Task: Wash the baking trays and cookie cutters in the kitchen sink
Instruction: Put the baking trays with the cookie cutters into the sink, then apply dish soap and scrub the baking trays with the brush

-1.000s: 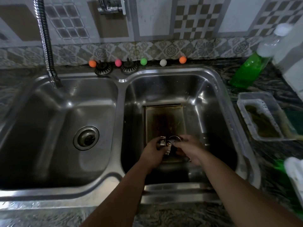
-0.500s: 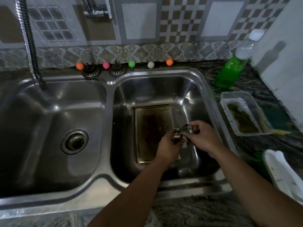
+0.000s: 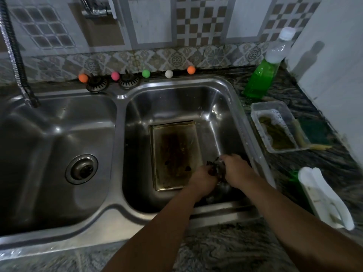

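**Cutters held over a tray that is not yet clean**

A double stainless-steel kitchen sink (image 3: 117, 211) is taken as the landmark. In its right basin a rectangular, brown-stained metal baking tray (image 3: 174, 154) is laid flat on the bottom; the stains are plainly seen, so the tray is judged as not washed yet. No running water and no foam are seen in the basin.

Right of the sink, on the counter, a clear bottle of green liquid with a white cap (image 3: 263, 75) is stood, and in front of it a clear plastic tub with murky foamy water (image 3: 275, 130).

Over the right basin, beside the tray, the left hand (image 3: 202, 177) and the right hand (image 3: 237, 171) are closed together on a small dark cluster of metal cookie cutters (image 3: 216, 166). The cluster is blurred, so the count cannot be told. The task is judged to be at an early stage.

No brand or writing can be read.
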